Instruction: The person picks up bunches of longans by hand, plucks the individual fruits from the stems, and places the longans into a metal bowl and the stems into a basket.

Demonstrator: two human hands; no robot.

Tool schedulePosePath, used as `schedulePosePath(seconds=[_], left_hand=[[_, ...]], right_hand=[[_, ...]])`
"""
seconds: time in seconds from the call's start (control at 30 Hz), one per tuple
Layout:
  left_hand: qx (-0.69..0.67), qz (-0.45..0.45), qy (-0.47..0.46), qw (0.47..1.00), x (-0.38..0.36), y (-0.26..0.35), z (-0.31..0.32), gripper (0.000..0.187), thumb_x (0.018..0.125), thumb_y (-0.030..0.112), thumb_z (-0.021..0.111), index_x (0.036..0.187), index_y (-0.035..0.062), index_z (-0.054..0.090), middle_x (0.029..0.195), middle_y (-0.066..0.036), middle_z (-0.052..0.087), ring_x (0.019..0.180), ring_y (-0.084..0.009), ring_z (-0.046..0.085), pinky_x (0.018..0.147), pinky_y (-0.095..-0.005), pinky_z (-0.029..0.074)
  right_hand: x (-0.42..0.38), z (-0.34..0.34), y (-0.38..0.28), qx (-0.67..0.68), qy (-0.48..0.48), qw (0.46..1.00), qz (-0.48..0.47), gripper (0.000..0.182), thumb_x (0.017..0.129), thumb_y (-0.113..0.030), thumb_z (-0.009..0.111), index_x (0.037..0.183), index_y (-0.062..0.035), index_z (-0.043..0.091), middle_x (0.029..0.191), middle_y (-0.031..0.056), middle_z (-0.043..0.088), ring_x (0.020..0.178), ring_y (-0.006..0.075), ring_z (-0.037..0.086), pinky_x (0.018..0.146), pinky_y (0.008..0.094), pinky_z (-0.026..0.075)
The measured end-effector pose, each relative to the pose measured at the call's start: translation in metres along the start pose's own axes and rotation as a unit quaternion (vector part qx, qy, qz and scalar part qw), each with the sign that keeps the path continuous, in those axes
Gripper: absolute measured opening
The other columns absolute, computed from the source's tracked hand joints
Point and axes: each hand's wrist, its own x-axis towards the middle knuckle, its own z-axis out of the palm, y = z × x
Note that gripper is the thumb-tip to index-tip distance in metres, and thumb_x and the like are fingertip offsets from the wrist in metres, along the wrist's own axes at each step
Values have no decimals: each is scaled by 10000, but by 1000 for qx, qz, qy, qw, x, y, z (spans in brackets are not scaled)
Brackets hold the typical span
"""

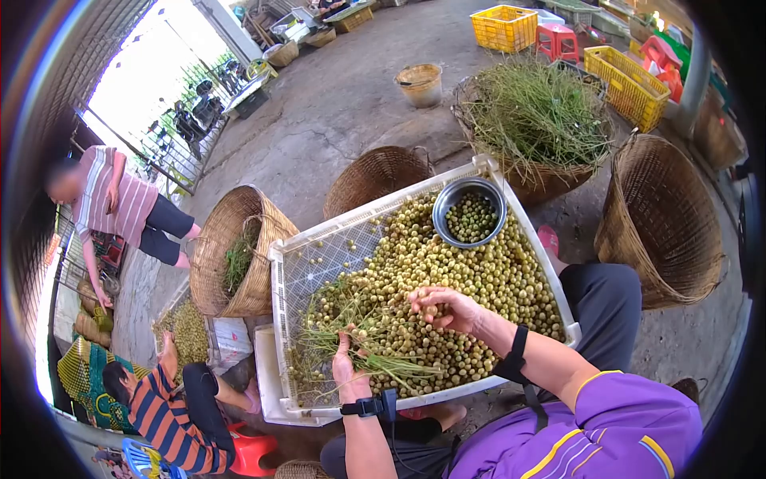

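Observation:
A white plastic crate [375,206] in front of me holds a wide layer of small round yellow-green fruits [487,279]. Near its front left, my left hand [348,369] is closed around a bunch of thin green stems [395,366], which fans out over the fruits. My right hand [448,310] hovers above the middle of the pile, its fingers curled in a pinch. Whether a fruit sits inside that pinch is not clear. A metal bowl [444,209] with greener fruits rests on the pile at the far right corner.
Wicker baskets stand around the crate: one at left [209,263], one behind [375,177], one at right [662,215]. Another basket is heaped with green stems [542,112]. A bucket [420,86] stands farther back. At left, one person [179,407] sits and another [120,195] bends over.

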Motion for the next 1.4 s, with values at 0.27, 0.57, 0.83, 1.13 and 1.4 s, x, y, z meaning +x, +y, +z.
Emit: schedulePosePath(seconds=[0.27, 0.57, 0.83, 1.13, 1.4], left_hand=[[-6, -81, -49, 996, -12, -8, 13, 284, 853, 354, 574, 942, 88, 617, 690, -30, 596, 460, -105, 461, 407, -238, 386], [-29, -75, -74, 994, -9, -15, 3, 317, 829, 352, 607, 938, 54, 620, 723, -46, 607, 493, -116, 497, 425, -229, 403], [13, 62, -30, 998, -3, 0, -3, 187, 837, 202, 623, 981, 118, 538, 917, -99, 641, 664, -186, 607, 404, -252, 414], [143, 165, 8, 976, -29, -1, 27, 291, 788, 208, 686, 1012, 64, 569, 946, -50, 604, 772, -178, 591, 613, -334, 515], [194, 296, -63, 933, -9, -18, 18, 173, 818, 167, 663, 911, 42, 588, 861, -4, 601, 755, -102, 531, 669, -267, 428]], right_hand=[[16, 19, 18, -244, 6, 967, 77, 339, 833, -296, 625, 1059, -49, 567, 844, 1, 610, 544, 27, 512, 353, 117, 263], [23, 6, 27, -79, 23, 995, 62, 269, 838, -194, 624, 1059, -44, 592, 747, -6, 627, 481, 9, 515, 321, 126, 255], [-13, 37, -22, -123, 67, 990, -16, 192, 856, -232, 563, 830, -45, 599, 782, 41, 615, 515, 57, 540, 315, 112, 261], [25, 42, 11, -392, 69, 915, 71, 402, 822, -405, 624, 923, -17, 658, 694, 33, 632, 455, 63, 520, 441, 199, 417], [27, 56, 8, -417, 90, 898, 106, 449, 782, -425, 663, 955, -13, 617, 765, 14, 592, 477, 67, 558, 338, 174, 298]])
